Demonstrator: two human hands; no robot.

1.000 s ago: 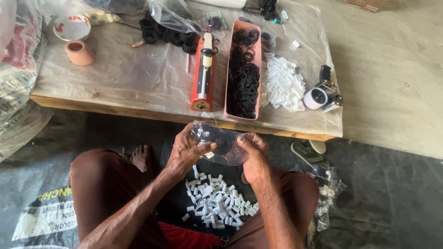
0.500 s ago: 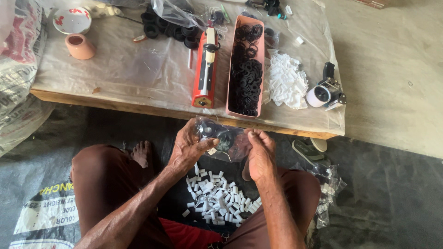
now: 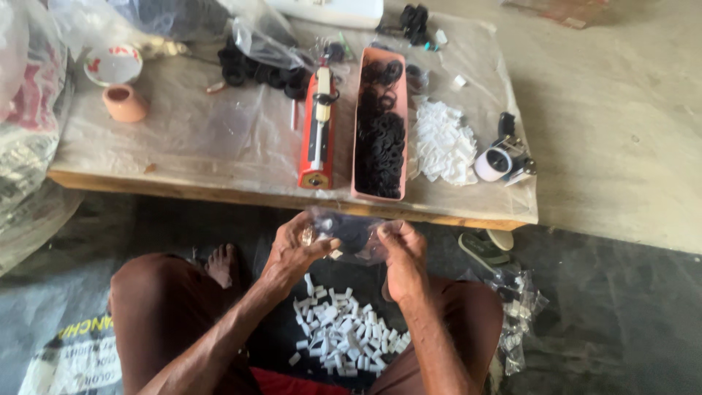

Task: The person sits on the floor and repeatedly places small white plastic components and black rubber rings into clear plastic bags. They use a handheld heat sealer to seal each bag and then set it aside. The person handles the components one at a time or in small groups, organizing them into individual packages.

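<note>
Head view: we see, centre frame, left hand (image 3: 296, 249) & right hand (image 3: 401, 252), each grip pinched shut on a clear plastic bag (image 3: 353, 235), stretched between them over white pieces (image 3: 340, 333) in the lap, below the counter (image 3: 219, 146).

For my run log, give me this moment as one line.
left hand: holds clear plastic bag | right hand: holds same bag | below: white pieces in lap | ahead: low table, pink tray
</note>
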